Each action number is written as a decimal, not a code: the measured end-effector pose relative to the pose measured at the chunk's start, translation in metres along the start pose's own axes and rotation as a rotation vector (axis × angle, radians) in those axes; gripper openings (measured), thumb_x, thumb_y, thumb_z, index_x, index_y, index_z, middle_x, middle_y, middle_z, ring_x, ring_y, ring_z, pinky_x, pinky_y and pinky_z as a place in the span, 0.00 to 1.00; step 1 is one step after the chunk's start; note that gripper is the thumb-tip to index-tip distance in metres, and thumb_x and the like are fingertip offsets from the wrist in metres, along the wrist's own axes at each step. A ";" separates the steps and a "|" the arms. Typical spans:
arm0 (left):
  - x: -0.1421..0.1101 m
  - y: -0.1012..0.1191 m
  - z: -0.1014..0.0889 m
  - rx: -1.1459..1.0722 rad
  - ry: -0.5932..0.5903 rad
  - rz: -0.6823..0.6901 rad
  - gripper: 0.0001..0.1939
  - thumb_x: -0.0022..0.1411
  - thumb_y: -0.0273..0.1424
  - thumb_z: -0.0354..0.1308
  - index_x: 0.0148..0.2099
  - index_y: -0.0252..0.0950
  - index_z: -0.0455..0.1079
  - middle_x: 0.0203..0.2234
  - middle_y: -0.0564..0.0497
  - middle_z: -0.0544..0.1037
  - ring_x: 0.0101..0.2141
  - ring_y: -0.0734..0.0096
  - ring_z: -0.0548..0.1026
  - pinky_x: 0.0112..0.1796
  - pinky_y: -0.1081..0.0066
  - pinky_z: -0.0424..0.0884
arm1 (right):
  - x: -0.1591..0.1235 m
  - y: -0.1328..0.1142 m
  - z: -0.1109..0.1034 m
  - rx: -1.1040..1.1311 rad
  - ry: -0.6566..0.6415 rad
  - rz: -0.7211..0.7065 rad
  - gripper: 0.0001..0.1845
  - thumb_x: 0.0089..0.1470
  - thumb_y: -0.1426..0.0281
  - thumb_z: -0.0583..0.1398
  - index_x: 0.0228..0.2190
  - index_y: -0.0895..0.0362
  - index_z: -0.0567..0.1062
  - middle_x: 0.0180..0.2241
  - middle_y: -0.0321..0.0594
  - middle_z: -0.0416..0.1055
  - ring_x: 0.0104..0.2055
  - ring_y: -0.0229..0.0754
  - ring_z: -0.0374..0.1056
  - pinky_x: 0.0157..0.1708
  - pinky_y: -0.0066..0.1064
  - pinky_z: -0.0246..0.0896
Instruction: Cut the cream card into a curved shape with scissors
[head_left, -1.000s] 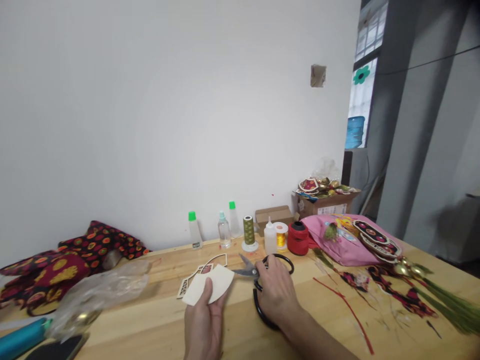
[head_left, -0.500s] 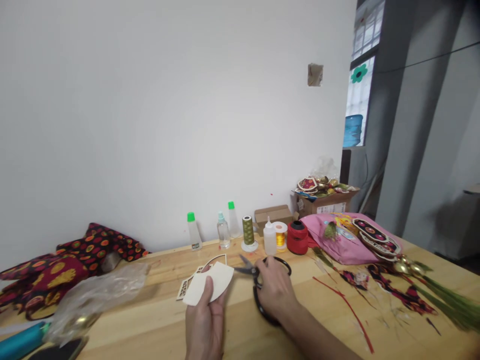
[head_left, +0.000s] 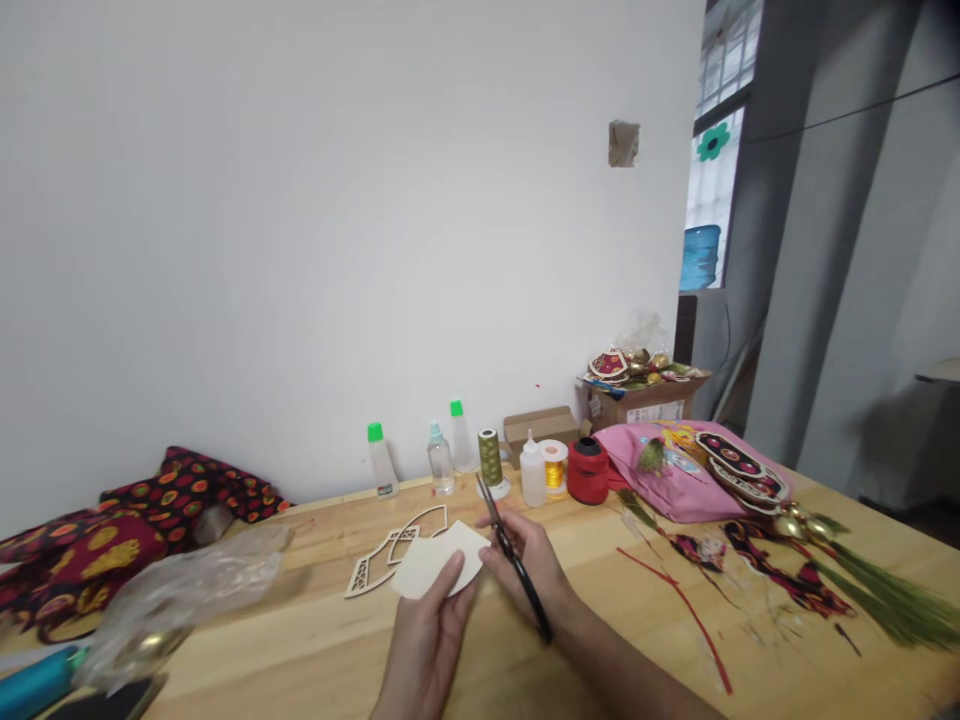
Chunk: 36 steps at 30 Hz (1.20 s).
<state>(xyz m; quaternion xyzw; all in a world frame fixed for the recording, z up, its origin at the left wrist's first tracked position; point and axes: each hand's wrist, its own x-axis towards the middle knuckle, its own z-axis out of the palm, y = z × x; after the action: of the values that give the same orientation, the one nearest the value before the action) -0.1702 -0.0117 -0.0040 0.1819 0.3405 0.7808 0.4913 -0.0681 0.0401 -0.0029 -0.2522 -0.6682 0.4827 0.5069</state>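
My left hand (head_left: 427,640) pinches a pale, fan-shaped piece of card (head_left: 442,562) just above the wooden table (head_left: 315,640). My right hand (head_left: 534,572) grips black-handled scissors (head_left: 514,556), raised off the table with the blades pointing up and away, right beside the card's right edge. A cut-out wooden frame (head_left: 390,555) lies flat on the table behind the card.
Glue bottles (head_left: 379,462), a green thread cone (head_left: 490,458), a yellow spool (head_left: 555,466) and a red spool (head_left: 587,470) line the wall. Patterned fabric (head_left: 112,530) and a plastic bag (head_left: 187,590) lie left. Pink cloth (head_left: 675,480), ornaments and green tassels (head_left: 885,600) lie right.
My right hand lifted the scissors from lying flat on the table and turned them upright beside the card. My left hand tilted the card toward the right.
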 end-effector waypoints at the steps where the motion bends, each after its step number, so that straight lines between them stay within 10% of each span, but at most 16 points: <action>1: -0.001 -0.001 0.000 0.027 0.036 -0.008 0.19 0.47 0.16 0.56 0.43 0.35 0.66 0.36 0.46 0.76 0.41 0.62 0.72 0.42 0.60 0.68 | -0.001 0.001 0.000 -0.043 0.005 -0.019 0.15 0.41 0.76 0.55 0.35 0.58 0.69 0.21 0.30 0.58 0.22 0.32 0.55 0.22 0.23 0.51; 36: 0.004 -0.002 -0.003 0.182 -0.078 0.005 0.21 0.43 0.17 0.58 0.43 0.32 0.65 0.37 0.43 0.77 0.38 0.63 0.74 0.43 0.66 0.68 | -0.008 -0.006 0.005 0.061 0.126 0.004 0.11 0.39 0.74 0.57 0.31 0.57 0.67 0.21 0.30 0.59 0.23 0.33 0.57 0.23 0.23 0.54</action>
<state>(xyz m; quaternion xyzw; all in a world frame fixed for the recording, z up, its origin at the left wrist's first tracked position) -0.1726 -0.0087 -0.0073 0.2569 0.3902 0.7400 0.4839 -0.0691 0.0291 -0.0005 -0.2679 -0.6192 0.4871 0.5546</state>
